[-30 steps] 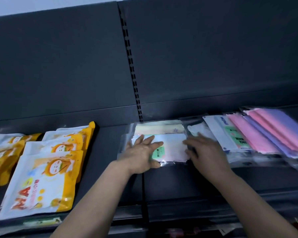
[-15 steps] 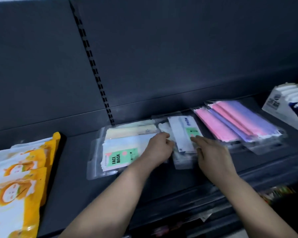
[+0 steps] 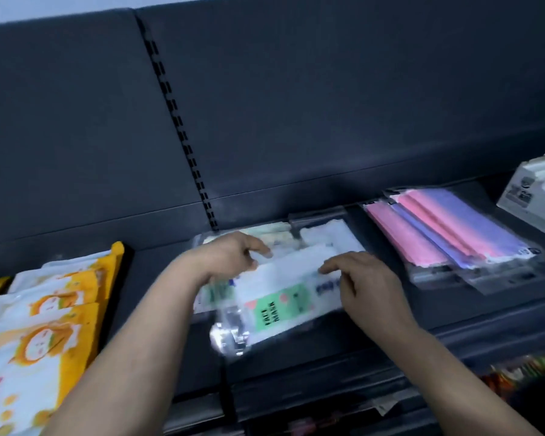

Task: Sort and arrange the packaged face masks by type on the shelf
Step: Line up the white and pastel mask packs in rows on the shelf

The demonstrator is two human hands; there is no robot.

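Nearest the viewer, a clear-wrapped mask pack (image 3: 280, 306) with a green "FACE MASK" label lies tilted on the dark shelf (image 3: 158, 297), blurred, its shiny lower-left corner jutting toward the front lip. The right hand (image 3: 364, 286) rests on the pack's right end, fingers (image 3: 331, 268) together and curled down onto its upper edge; whether the thumb grips underneath cannot be told. The left hand (image 3: 230, 258) holds the pack's upper-left edge, fingertips (image 3: 263, 253) bent and pinching the wrapper. Beneath and just beyond both sets of fingers sits a stack of similar pale packs (image 3: 324, 239). Left of the left hand, well apart, lie yellow-and-white cartoon pouches (image 3: 54, 309). Right of the right fingers, pink and purple mask packs (image 3: 447, 228) overlap, and farther right a white box (image 3: 529, 193) stands at the frame edge.
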